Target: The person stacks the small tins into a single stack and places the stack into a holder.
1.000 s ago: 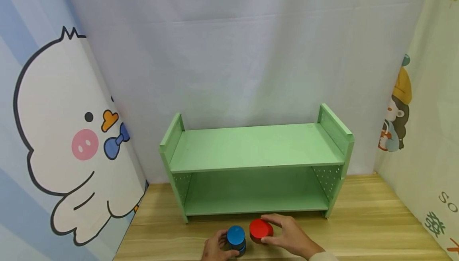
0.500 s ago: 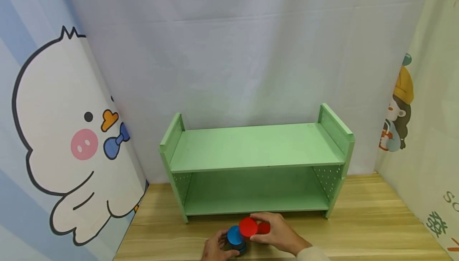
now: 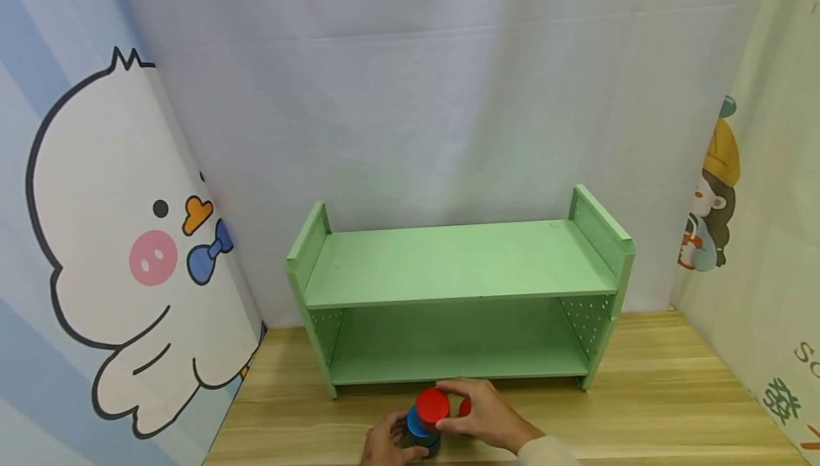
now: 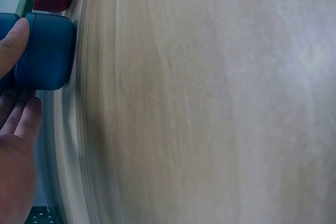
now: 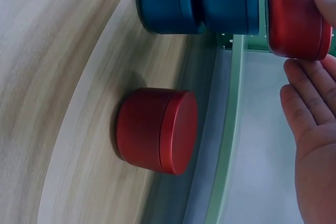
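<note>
Two blue round lidded tins stand stacked on the table, the upper one (image 5: 226,1) resting on the lower one (image 5: 165,3). My left hand (image 3: 383,445) holds the stack from the left, its thumb (image 4: 16,40) across the tins' side and the fingers on the far side. Right above the stack is a red round lidded tin (image 3: 432,405), level, pinched between thumb and fingers of my right hand (image 3: 483,415). A narrow gap separates it from the upper blue lid in the right wrist view. Another red tin (image 5: 157,129) stands on the table, partly hidden by my right hand in the head view.
A green two-tier shelf (image 3: 461,263) stands just behind the tins, with raised side panels. Its lower board (image 3: 458,359) ends close to the hands. The wooden table (image 3: 647,395) reaches printed cloth at both sides and a pale curtain (image 3: 416,110) at the back.
My right hand has raised the red tin and carried it left over the blue stack, uncovering part of the second red tin. My left hand has stayed at the blue tins.
</note>
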Tool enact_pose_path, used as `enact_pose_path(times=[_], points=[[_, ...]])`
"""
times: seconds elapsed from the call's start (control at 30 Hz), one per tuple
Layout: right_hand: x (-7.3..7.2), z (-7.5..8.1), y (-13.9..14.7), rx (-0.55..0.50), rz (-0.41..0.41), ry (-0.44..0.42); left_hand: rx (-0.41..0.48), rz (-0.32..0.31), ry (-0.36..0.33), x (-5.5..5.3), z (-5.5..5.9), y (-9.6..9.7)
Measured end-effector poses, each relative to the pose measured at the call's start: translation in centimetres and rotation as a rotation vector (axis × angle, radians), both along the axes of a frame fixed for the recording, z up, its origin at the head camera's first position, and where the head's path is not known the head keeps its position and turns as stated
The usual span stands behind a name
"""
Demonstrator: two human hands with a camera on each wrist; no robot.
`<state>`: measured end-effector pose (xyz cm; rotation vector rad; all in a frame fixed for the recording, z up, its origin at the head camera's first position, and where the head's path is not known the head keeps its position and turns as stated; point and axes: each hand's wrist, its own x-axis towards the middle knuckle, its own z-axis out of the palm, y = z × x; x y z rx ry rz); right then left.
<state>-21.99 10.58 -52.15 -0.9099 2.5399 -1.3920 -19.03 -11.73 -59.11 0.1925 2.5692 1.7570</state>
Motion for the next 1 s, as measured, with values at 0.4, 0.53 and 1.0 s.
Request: enact_pose_path(times=[0.4,0.53,1.0], points=[[-0.2,-0.3,-1.0,-0.012,0.026,-0.031,0.050,-0.017,0.000,0.1,-0.1,-0.2],[-0.2,-0.3,-1.2,-0.030,0.031,-0.046,0.065,-0.031,0.011,0.2,0.0,-0.2],[0.0,-0.2,-1.7,-0.042,0.038,-0.069,0.041,-0.031,0.001,0.2,0.0,-0.2]])
